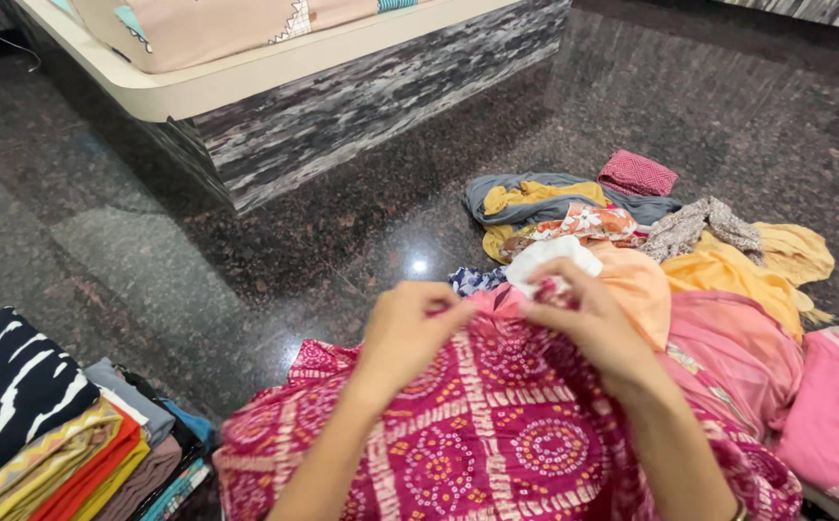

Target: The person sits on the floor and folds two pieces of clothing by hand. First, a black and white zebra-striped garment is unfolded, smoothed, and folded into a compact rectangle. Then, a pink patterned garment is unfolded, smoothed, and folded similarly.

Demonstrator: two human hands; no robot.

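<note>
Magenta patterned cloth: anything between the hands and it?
Nothing visible. The left hand and the right hand both already pinch the top edge of the magenta patterned cloth. The loose clothes pile lies beyond it, and the folded stack sits off to the left.

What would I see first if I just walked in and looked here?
First, the big magenta cloth with white dotted circles, spread at the bottom middle, with the left hand and right hand pinching its top edge. Behind it to the right lies a jumbled heap of yellow, grey and pink clothes on the dark shiny floor. At the bottom left sits a neat stack of folded fabrics.
</note>
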